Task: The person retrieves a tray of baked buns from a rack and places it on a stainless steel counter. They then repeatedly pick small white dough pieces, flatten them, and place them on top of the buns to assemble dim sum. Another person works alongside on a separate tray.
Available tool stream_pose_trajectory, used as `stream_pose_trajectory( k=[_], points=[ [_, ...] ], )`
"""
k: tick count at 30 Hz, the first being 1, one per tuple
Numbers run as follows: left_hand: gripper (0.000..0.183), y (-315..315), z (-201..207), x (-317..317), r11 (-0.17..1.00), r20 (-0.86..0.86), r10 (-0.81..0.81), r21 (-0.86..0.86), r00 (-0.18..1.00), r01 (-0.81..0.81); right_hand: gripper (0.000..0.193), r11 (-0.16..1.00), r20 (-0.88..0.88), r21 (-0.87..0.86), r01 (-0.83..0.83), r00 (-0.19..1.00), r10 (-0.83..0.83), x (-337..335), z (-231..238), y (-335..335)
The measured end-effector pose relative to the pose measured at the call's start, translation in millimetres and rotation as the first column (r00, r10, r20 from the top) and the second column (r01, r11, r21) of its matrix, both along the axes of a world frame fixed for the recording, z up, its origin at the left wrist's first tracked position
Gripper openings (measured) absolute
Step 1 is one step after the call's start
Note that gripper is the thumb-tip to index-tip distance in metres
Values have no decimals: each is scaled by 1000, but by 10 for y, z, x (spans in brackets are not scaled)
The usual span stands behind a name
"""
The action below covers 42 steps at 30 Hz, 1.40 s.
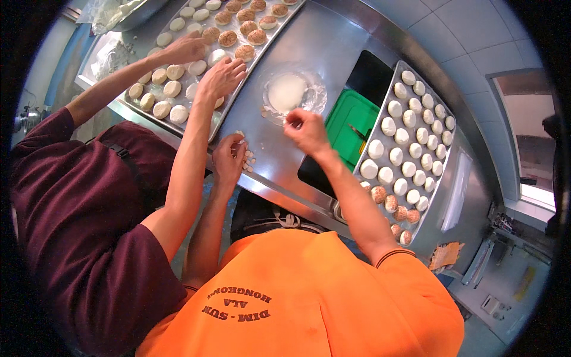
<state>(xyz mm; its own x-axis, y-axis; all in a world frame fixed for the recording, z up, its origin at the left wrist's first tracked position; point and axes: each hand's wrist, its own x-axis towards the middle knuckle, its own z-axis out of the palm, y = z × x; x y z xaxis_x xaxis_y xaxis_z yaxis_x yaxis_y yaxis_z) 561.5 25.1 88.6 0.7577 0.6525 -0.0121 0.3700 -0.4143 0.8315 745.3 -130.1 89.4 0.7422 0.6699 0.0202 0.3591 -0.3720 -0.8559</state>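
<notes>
My left hand (229, 159) is at the near edge of the steel counter, its fingers curled together beside several small pale pieces (248, 160). Whatever those fingers pinch is too small to make out. My right hand (309, 134) is over the counter further right, fingers bent into a pinch, with their contents hidden. Just beyond it lies a smooth white round mass (285, 92), ringed by a wet-looking white smear. On the right, a metal tray (352, 172) carries rows of white dough rounds (401, 136), several at its near end with brown tops (391, 204).
At left, a co-worker's two hands (223, 77) (185, 49) reach over another tray (208, 122) of white and brown-topped rounds. A green lid or board (348, 122) with a small tool (358, 132) lies between counter and right tray. A metal bowl (140, 15) is at far left.
</notes>
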Motion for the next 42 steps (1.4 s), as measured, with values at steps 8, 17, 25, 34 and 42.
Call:
stream_pose_trajectory(
  k=[8,17,25,34,42],
  points=[
    [20,-280,19,52,828,30,55,-560,998,-28,16,958,228,-237,-164,949,219,580,-219,-3],
    [20,-416,-52,-63,802,41,61,-597,997,-24,12,935,296,-290,-206,909,293,520,-346,123],
    [24,-455,146,105,708,103,121,-706,987,-13,15,988,-120,-101,-119,987,107,460,147,13],
    [24,-777,782,530,441,298,58,-864,953,243,14,930,-515,333,156,856,41,-135,1060,-892],
    [20,-1292,985,845,368,335,-202,-845,920,388,13,945,267,297,138,938,-221,-426,1330,-1521]
  ],
)
